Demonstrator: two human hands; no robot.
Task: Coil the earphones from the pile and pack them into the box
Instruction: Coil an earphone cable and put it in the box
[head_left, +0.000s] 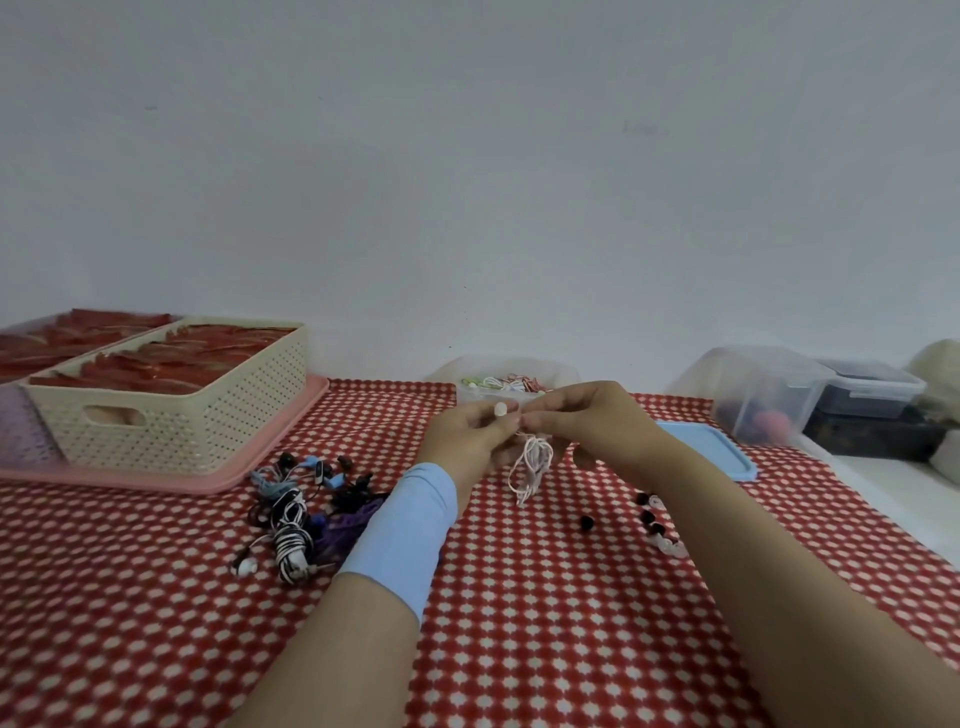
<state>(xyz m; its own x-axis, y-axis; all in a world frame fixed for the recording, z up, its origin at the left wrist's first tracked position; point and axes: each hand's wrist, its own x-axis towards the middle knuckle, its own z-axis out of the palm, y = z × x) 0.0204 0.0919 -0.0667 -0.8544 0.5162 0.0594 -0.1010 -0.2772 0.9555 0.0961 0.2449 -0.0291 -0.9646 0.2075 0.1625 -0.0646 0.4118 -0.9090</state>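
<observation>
Pinkish-white earphone (531, 467) is up off the table at centre. I see both hands pinching it at the top, with loose cord loops hanging under the fingers. Left hand (470, 441) has the white bud end at its fingertips, fingers curled; right hand (587, 421) pinches the cord just beside it, fingertips nearly touching the left's. Pile (306, 514) of tangled black, blue, purple and striped sets lies on the cloth (545, 623) left of the left forearm, which wears a blue sleeve (405, 530). Clear box (511, 384) sits right behind the hands, partly blocked by them, with some coloured coils inside. Blue lid (706, 449) is at right, behind the right wrist. Small dark tips (649, 514) are scattered near the right forearm. Cream basket (171, 410) stands on a pink tray (156, 480) far left. Clear tub (753, 395) and dark containers (872, 410) are far right, contents too blurred to tell.
</observation>
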